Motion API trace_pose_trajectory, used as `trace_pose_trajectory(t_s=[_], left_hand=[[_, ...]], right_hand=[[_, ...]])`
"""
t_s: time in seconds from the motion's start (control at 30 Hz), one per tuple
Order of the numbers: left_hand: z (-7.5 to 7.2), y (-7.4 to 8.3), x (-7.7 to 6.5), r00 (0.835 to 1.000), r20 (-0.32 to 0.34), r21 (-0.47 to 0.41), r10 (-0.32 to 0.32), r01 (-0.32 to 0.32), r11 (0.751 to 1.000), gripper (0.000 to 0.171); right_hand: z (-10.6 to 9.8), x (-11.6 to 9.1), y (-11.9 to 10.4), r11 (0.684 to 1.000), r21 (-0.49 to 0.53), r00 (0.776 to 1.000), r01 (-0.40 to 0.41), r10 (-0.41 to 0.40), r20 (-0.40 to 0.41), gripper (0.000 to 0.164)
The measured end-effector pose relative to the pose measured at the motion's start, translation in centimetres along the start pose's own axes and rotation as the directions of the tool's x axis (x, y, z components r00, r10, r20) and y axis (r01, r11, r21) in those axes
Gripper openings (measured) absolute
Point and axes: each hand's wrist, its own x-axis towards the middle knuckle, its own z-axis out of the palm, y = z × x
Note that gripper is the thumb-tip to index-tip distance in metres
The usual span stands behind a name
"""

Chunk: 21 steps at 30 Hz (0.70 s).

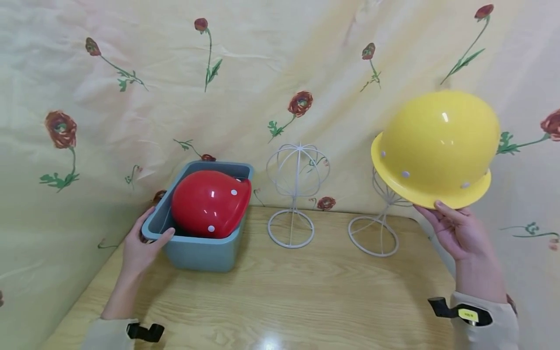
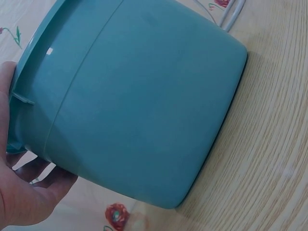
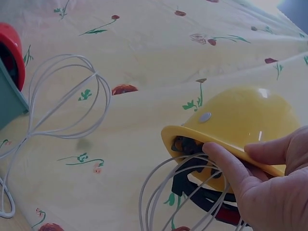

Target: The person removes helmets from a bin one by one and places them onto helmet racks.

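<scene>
A yellow hard hat [image 1: 439, 141] is held by its brim in my right hand [image 1: 463, 233], thumb on the outside and fingers under the edge. It hangs over the top of the right wire stand [image 1: 382, 221]; in the right wrist view, the stand's wire loops [image 3: 163, 192] reach up by the hat's dark inner straps [image 3: 197, 187]. My left hand [image 1: 142, 245] grips the near left corner of a blue-green bin [image 1: 201, 253], thumb over the rim. Inside the bin lies a red hard hat [image 1: 210, 201], tipped on its side.
A second white wire stand [image 1: 297, 194] stands upright on the wooden table [image 1: 302, 291], between the bin and the right stand. Behind the table hangs a flowered cloth [image 1: 262, 73], which also covers the sides.
</scene>
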Motion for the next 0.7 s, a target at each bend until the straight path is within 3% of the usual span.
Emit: trace_pose_trajectory(t_s=[0.33, 0.7], left_hand=[[0.2, -0.2, 0.1, 1.000, -0.006, -0.026, -0.008, 0.008, 1.000, 0.084], [0.3, 0.1, 0.0, 1.000, -0.012, -0.048, 0.013, -0.013, 0.999, 0.083]], right_hand=[[-0.5, -0.3, 0.5, 1.000, 0.023, 0.999, -0.001, 0.001, -0.032, 0.065], [-1.0, -0.1, 1.2, 1.000, 0.029, 1.000, -0.010, 0.010, 0.002, 0.065]])
